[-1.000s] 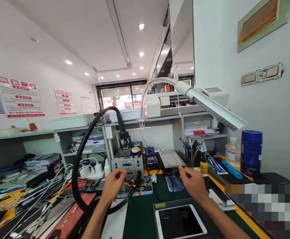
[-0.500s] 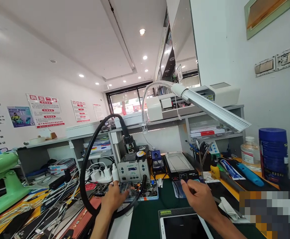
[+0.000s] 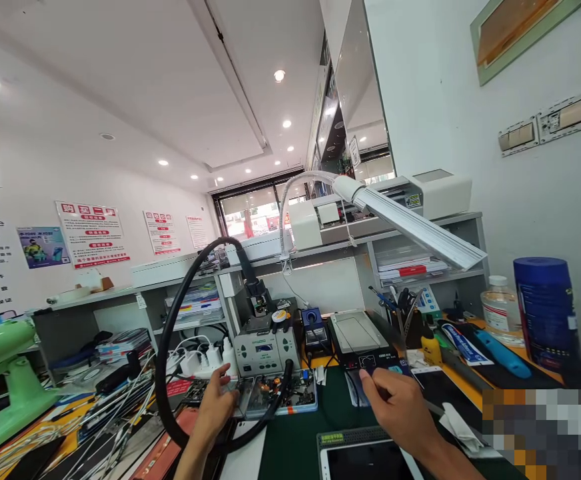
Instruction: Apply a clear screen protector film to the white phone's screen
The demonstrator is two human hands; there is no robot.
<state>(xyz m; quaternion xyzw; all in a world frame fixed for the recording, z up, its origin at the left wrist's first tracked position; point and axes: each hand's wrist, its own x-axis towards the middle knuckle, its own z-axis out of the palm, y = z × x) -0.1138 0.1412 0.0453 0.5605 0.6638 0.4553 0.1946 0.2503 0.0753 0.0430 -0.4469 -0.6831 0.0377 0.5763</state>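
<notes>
My left hand (image 3: 217, 403) is just left of the clear-lidded parts tray (image 3: 298, 405), inside the loop of a thick black hose (image 3: 163, 373). Its fingers are apart, and I see nothing held in them. My right hand (image 3: 398, 403) is curled closed above the right side of a white-framed tablet (image 3: 370, 461), its thumb toward the heating plate (image 3: 363, 333). Anything inside its fingers is hidden. The tablet lies dark-screened on a black holder (image 3: 338, 439). Behind the tray stands a grey soldering station (image 3: 265, 350).
A white tube lamp (image 3: 415, 223) arches over the bench. Cables and flat parts (image 3: 115, 413) crowd the left side, near a green fan (image 3: 15, 373). At right are a tool holder (image 3: 404, 320), a clear bottle (image 3: 500, 307) and a blue canister (image 3: 543, 310).
My left hand has drawn left off the parts tray, its fingers now pointing more upward. My right hand stays curled in nearly the same place. The camera view has shifted slightly.
</notes>
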